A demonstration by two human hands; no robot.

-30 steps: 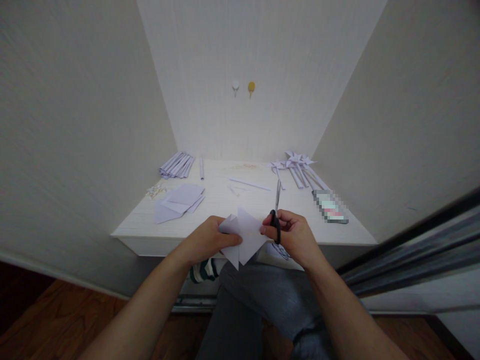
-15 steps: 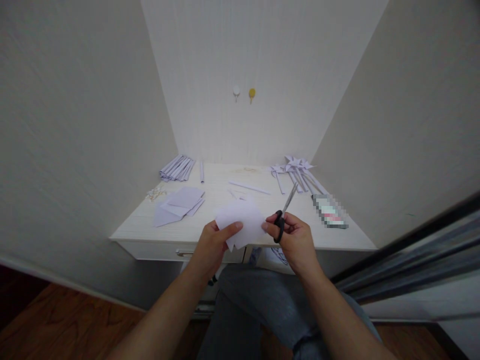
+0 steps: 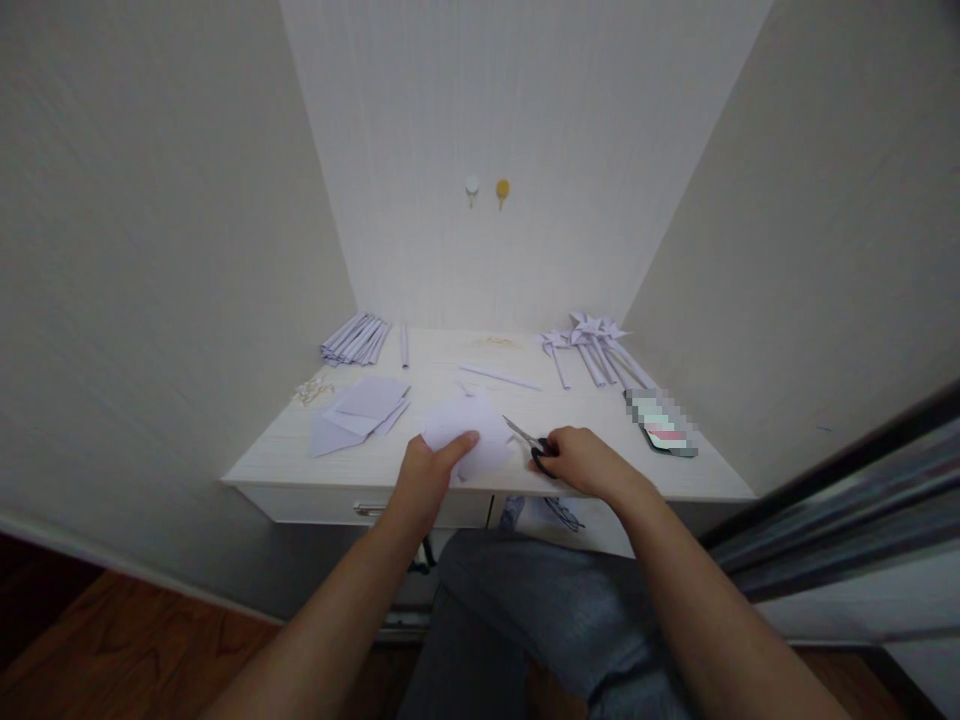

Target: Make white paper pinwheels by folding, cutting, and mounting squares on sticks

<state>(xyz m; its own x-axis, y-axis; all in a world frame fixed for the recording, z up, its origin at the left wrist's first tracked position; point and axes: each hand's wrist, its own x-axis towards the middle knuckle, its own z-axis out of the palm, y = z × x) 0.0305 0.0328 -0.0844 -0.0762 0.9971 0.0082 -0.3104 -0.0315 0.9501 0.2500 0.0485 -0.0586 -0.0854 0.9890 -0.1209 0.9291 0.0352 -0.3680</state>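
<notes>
My left hand (image 3: 431, 468) pinches a white paper piece (image 3: 472, 437) and holds it down on the white desk (image 3: 285, 450) near the front edge. My right hand (image 3: 585, 462) grips the black handles of a pair of scissors (image 3: 525, 440), which lie low against the desk just right of the paper, with the blades pointing left toward it. My knees in grey trousers show below the desk edge.
A stack of white paper sheets (image 3: 356, 410) lies at the left, with a bundle of rolled paper sticks (image 3: 356, 338) behind it. Paper pinwheels (image 3: 592, 340) lie at the back right. A phone (image 3: 664, 425) rests at the right. Two wall hooks (image 3: 486, 188) hang above.
Both hands have lowered from above my lap to the desk. The paper now rests on the desktop, and the scissors have swung from pointing up to lying flat, pointing left.
</notes>
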